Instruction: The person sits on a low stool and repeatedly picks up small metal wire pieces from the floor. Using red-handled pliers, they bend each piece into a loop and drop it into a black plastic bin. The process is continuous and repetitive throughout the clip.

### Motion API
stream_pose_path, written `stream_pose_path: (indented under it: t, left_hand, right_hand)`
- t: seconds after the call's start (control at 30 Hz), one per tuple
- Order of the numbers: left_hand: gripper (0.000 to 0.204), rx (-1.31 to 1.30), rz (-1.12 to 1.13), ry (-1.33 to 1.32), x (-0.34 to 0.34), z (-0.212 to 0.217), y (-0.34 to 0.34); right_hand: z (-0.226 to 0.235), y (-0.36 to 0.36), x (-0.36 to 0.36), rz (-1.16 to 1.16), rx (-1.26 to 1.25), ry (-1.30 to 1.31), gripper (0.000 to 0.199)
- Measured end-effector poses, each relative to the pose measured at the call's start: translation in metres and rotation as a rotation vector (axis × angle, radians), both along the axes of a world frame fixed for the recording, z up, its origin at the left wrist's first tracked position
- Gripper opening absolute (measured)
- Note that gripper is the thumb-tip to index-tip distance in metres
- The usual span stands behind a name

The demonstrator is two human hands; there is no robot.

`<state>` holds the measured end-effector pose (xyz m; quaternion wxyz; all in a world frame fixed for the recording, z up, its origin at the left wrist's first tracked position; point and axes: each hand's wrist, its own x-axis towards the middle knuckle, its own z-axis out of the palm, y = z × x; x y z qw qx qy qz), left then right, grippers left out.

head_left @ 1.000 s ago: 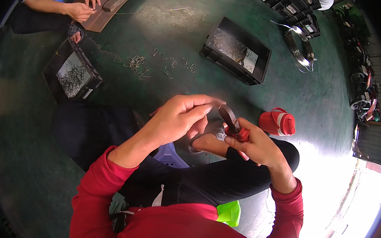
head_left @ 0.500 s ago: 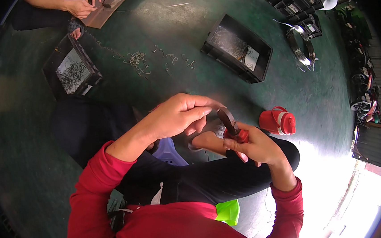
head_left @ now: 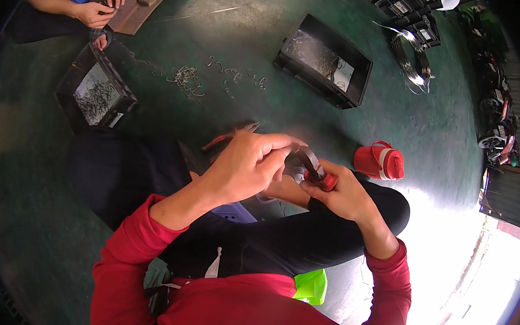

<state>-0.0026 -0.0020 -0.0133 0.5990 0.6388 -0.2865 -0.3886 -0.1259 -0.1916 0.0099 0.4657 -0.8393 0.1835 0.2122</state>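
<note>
My right hand (head_left: 347,193) is closed around the red handles of a pair of pliers (head_left: 311,163), whose dark jaws point up and to the left. Just left of the jaws, my left hand (head_left: 245,163) is closed, its thumb and forefinger pinched together at the tips. Whatever sits in that pinch is too small to make out. Beyond my left wrist, a second red-handled tool (head_left: 220,141) with a metal tip lies on the floor, partly hidden by the hand. Farther off are a heap of bent wire hooks (head_left: 186,79) and several loose hooks (head_left: 231,73).
A black crate (head_left: 126,103) of dark wire pieces stands left; another black crate (head_left: 346,97) stands ahead. A red jug (head_left: 370,163) is right of my knee. Wire coil (head_left: 421,70) and stacked crates (head_left: 403,4) are far right. A co-worker's hands (head_left: 96,15) work beside a board (head_left: 133,20).
My left hand has shifted slightly right, its thumb and forefinger still at the jaws. The pliers have turned a little in my right hand. More of the tool on the floor shows.
</note>
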Motion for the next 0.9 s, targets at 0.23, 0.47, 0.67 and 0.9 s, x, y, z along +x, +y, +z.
stream_pose_path:
  t: [0.23,0.47,0.67,0.9]
  left_hand:
    - [0.028,0.013,0.084,0.012,-0.007,-0.003,-0.001]
    - [0.030,0.029,0.075,0.023,-0.008,-0.003,-0.003]
    - [0.023,0.111,0.059,0.014,0.003,-0.019,-0.008]
    - [0.012,0.428,0.315,-0.509,0.077,-0.089,-0.039]
  right_hand:
    - [0.000,0.004,0.007,-0.001,-0.086,-0.003,0.024]
    - [-0.006,0.005,0.005,-0.031,-0.105,-0.056,0.021]
    - [-0.011,-0.031,0.013,0.039,0.134,0.231,0.035]
    - [-0.022,-0.066,0.007,0.234,-0.504,0.168,0.031]
